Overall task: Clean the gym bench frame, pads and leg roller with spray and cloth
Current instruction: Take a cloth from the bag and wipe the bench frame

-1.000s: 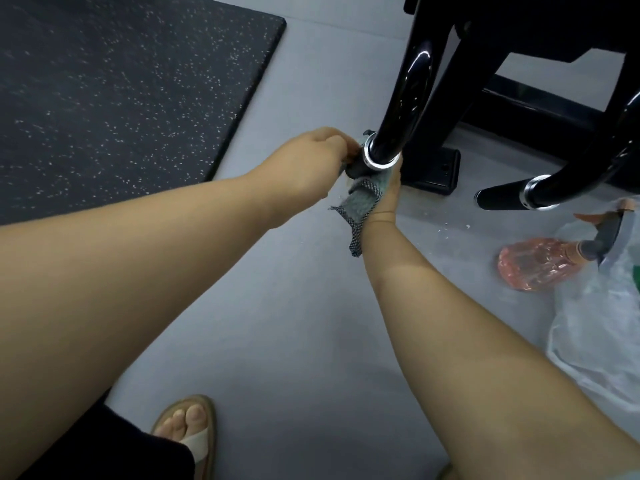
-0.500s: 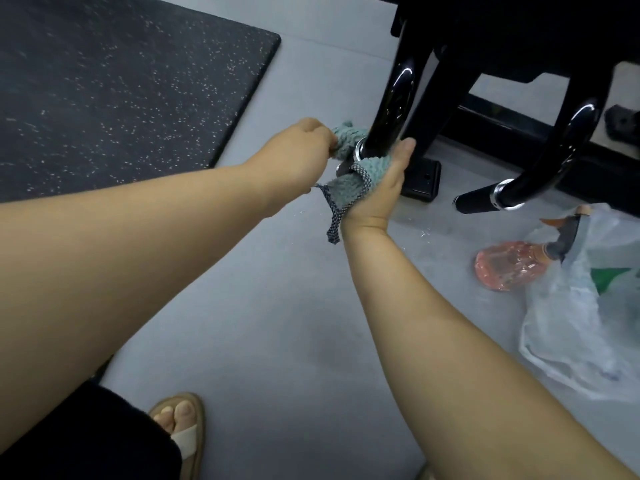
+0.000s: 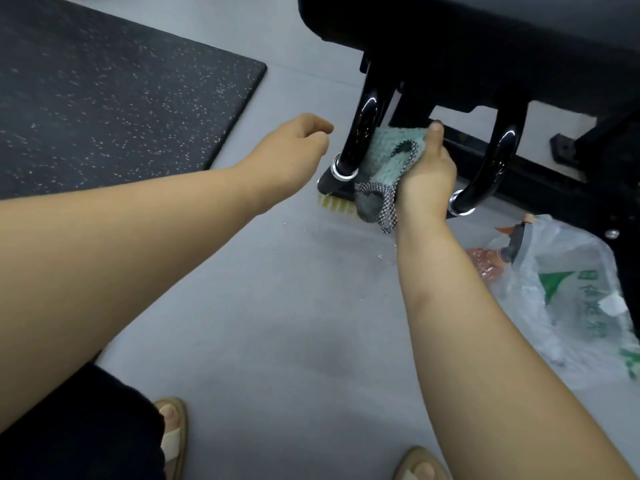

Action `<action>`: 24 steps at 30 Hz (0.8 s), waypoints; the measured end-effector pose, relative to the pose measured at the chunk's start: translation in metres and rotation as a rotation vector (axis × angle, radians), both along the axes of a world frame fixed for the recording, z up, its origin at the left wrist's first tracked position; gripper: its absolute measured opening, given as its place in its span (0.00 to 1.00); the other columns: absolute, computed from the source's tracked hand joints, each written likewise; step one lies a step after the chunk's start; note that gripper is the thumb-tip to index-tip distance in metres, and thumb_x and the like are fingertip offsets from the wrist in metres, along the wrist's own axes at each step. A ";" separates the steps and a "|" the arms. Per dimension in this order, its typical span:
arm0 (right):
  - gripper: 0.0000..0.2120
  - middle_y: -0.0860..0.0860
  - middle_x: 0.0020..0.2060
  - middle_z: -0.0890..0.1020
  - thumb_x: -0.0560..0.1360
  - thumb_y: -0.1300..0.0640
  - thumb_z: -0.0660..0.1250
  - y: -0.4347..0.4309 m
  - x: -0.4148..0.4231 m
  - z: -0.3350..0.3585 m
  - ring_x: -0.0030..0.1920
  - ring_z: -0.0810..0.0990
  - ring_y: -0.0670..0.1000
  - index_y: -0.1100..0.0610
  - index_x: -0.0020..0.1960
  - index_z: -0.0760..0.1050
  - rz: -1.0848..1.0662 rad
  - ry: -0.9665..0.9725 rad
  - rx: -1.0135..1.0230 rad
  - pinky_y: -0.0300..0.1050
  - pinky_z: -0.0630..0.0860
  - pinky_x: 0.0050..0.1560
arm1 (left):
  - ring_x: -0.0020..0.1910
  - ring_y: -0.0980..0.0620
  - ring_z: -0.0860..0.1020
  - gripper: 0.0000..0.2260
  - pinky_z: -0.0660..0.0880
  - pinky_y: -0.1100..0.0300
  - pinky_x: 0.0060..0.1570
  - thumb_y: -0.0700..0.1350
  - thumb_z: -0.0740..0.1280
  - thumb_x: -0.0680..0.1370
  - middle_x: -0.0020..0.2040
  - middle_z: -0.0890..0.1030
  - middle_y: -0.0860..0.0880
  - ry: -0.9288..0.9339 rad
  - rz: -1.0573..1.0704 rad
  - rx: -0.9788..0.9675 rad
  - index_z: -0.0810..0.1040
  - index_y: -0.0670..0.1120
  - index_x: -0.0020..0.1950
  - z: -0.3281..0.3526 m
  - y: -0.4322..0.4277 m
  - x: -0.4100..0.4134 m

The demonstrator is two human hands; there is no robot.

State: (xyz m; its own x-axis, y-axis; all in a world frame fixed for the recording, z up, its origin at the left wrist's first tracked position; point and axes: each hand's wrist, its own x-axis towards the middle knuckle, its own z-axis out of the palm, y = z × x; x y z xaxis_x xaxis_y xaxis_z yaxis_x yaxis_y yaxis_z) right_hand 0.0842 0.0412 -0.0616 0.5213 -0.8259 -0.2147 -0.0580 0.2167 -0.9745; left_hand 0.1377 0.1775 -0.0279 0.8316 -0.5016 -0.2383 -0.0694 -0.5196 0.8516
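Spray bottle (image 3: 483,266) lies against plastic bag (image 3: 571,306), cloth (image 3: 391,150) in right hand (image 3: 426,181).

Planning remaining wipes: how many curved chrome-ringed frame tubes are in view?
2. The left tube stands beside the cloth gripped by the right hand; the right tube curves down beyond that hand. Others may hide under the pad.

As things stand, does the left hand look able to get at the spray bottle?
Probably not directly. The left hand is free, but the spray bottle lies beyond the right forearm, which crosses between them while the right hand holds the cloth.
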 end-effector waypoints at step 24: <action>0.14 0.46 0.42 0.77 0.81 0.47 0.54 0.029 -0.001 -0.003 0.46 0.75 0.44 0.53 0.46 0.73 0.091 -0.047 -0.139 0.38 0.70 0.53 | 0.36 0.47 0.71 0.06 0.69 0.57 0.37 0.44 0.63 0.74 0.37 0.73 0.47 0.210 0.284 0.056 0.71 0.47 0.37 -0.046 0.030 0.030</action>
State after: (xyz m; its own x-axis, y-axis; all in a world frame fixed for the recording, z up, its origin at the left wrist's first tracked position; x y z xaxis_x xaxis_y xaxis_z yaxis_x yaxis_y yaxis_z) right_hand 0.0827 0.0702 -0.0641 0.6024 -0.7946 -0.0755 -0.0250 0.0757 -0.9968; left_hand 0.1675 0.2079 -0.0735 0.8659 -0.2389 -0.4395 0.2581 -0.5392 0.8016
